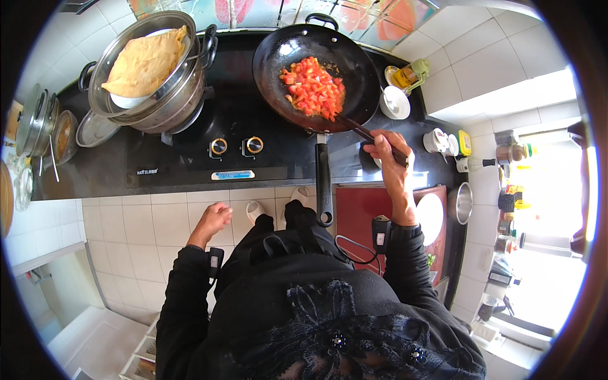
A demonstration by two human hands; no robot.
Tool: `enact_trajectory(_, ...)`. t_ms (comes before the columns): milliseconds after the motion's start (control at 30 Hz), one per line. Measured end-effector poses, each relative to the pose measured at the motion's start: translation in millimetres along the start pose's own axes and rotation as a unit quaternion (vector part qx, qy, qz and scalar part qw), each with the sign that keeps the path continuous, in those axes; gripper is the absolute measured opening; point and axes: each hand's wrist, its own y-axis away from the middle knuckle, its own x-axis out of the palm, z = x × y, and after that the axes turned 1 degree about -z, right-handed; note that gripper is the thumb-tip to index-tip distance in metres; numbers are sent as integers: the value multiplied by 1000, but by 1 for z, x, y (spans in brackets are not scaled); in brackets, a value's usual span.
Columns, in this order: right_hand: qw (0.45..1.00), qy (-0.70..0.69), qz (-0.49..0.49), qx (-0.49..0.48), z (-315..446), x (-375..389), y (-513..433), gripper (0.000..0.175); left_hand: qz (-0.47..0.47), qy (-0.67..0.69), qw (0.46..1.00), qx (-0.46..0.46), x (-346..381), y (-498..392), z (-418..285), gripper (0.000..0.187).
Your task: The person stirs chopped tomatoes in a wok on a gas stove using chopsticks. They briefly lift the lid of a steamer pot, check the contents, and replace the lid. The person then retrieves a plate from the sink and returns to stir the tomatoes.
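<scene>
My right hand (392, 154) grips the handle of a dark cooking utensil (358, 130), whose far end reaches into chopped tomatoes (316, 88). The red pieces lie heaped and moist in the middle of a black wok (363, 71), hiding the utensil's tip. The wok stands on the right side of a black glass hob (190, 159), and its long handle (324, 185) points toward me past the counter edge. My left hand (211, 223) hangs in front of the counter, well apart from the wok. Its fingers are loosely bent and nothing shows in them.
On the left, a steamer pot (164, 111) carries a large golden flatbread (145, 64) on a plate. A lid (95, 129) leans beside it. Right of the wok are a white bowl (395, 105) with a spoon and an oil bottle (408, 76). A white plate (430, 218) rests on a red board (358, 209).
</scene>
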Motion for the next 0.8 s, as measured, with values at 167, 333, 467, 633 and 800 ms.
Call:
enact_trajectory(167,999,32,21,19,0,-2,2,29,166,23,978,127,28,10,-101,37)
enact_trajectory(333,999,37,21,9,0,-1,5,29,274,119,945,134,76,29,-171,44)
enact_trajectory(467,999,33,16,25,2,0,7,29,346,249,901,83,114,40,-196,36)
enact_trajectory(633,999,16,12,30,5,1,10,29,345,260,900,58,136,35,-205,31)
enact_trajectory(800,999,4,3,36,4,1,8,30,353,267,893,82,146,29,-206,32)
